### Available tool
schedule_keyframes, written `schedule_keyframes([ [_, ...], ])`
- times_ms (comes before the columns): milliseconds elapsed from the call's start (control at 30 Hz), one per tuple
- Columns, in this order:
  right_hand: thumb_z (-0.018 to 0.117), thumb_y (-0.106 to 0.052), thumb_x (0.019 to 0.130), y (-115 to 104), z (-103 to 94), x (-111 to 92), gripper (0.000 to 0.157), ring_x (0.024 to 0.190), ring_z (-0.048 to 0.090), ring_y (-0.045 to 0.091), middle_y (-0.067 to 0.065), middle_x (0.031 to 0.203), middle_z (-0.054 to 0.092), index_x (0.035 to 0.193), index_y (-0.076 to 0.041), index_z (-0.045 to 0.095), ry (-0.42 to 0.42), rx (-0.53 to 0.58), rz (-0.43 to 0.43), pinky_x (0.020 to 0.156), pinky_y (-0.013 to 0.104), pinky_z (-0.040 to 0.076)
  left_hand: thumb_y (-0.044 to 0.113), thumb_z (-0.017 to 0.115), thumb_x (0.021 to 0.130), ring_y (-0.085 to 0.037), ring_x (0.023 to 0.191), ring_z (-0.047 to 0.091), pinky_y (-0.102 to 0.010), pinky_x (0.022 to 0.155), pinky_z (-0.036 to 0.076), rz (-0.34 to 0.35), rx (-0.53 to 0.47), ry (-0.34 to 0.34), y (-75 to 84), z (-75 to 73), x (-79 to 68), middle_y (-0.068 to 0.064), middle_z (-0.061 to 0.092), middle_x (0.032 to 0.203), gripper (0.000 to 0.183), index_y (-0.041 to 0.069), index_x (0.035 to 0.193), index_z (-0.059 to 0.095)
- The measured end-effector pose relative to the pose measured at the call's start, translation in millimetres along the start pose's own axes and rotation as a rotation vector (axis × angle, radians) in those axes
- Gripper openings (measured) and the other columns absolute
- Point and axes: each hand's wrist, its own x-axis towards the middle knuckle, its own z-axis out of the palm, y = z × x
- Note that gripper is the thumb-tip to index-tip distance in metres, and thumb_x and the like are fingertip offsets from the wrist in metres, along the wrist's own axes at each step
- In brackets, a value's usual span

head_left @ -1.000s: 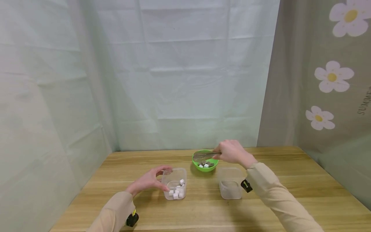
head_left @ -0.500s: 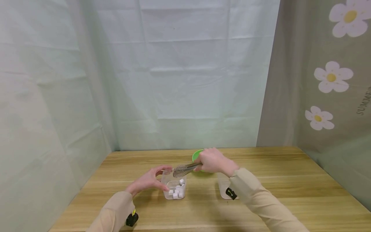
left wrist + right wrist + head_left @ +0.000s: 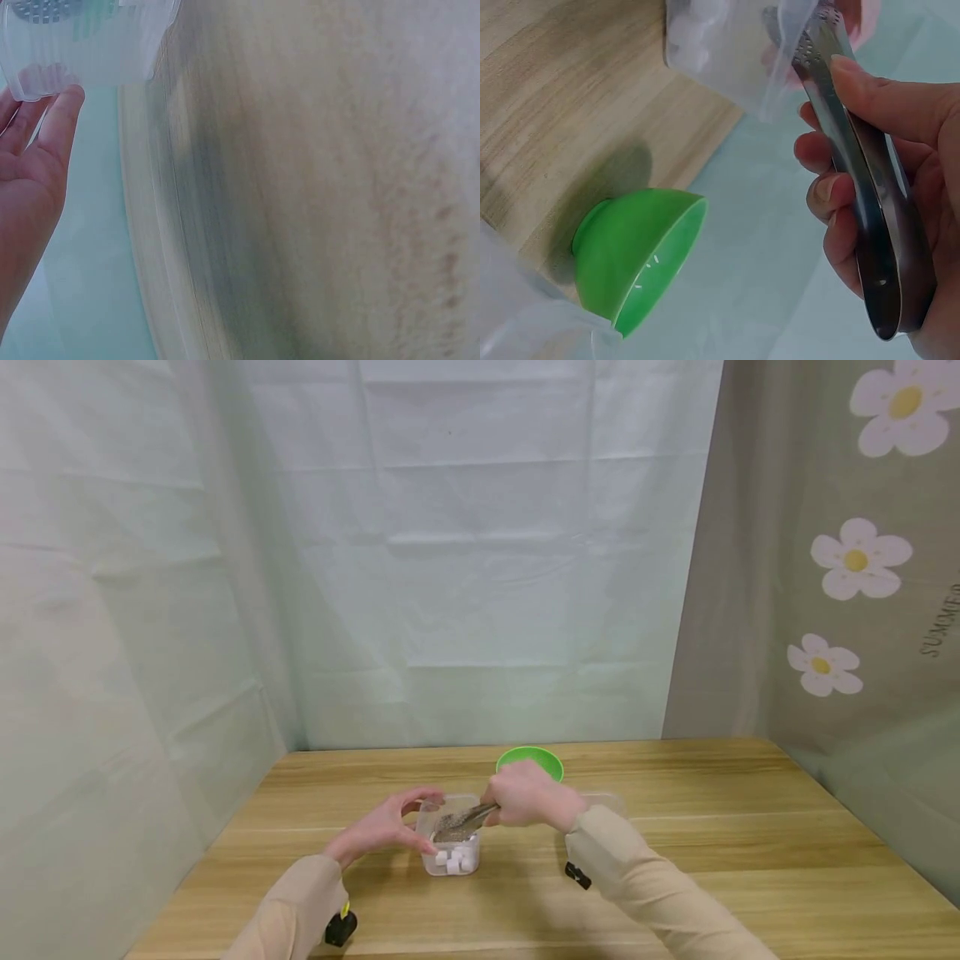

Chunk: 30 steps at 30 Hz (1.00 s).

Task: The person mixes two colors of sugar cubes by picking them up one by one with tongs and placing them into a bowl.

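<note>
My left hand [image 3: 384, 831] holds a clear plastic container [image 3: 472, 802] from its left side, thumb at the near wall and fingers at the far one. White cubes [image 3: 453, 864] lie in it. With my right hand [image 3: 528, 795] I grip metal tongs [image 3: 870, 195], their perforated heads angled down into this container's opening. In the left wrist view, a perforated head [image 3: 45, 9] shows at the container, above the fingertips [image 3: 72, 94]. The tongs' heads look close together in the right wrist view; whether anything is between them I cannot tell.
A green bowl [image 3: 543, 760] stands behind my right hand, which hides its front and contents. A second clear container [image 3: 609, 800] sits to the right, mostly behind my right forearm. The wooden table [image 3: 750, 843] ends at a pale curtain [image 3: 480, 610] at the back.
My right hand has carried the tongs leftward and toward me, from over the green bowl to the container with white cubes. The left hand has stayed at the container.
</note>
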Motion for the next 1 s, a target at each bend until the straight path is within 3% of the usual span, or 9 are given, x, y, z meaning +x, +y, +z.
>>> schedule_keyframes([
  [667, 0.074, -0.035, 0.068, -14, 7.6, 9, 0.028, 0.044, 0.033, 0.007, -0.011, 0.049, 0.038, 0.054, -0.022, 0.054, 0.064, -0.227, -0.045, 0.037, 0.023, 0.03, 0.013, 0.08, 0.067, -0.034, 0.116, 0.037, -0.049, 0.088, 0.035, 0.033, 0.004, -0.007, -0.1, -0.2, 0.0, -0.012, 0.043, 0.129, 0.078, 0.004, 0.132, 0.04],
  [1000, 0.074, -0.031, 0.068, -17, 6.8, 12, 0.029, 0.044, 0.028, 0.007, -0.011, 0.048, 0.036, 0.051, -0.022, 0.052, 0.05, -0.229, -0.052, 0.038, 0.021, 0.028, 0.016, 0.081, 0.067, -0.033, 0.117, 0.035, -0.048, 0.09, 0.034, 0.017, 0.024, -0.006, 2.2, -0.7, -0.4, -0.013, 0.042, 0.131, 0.078, 0.003, 0.132, 0.04],
])
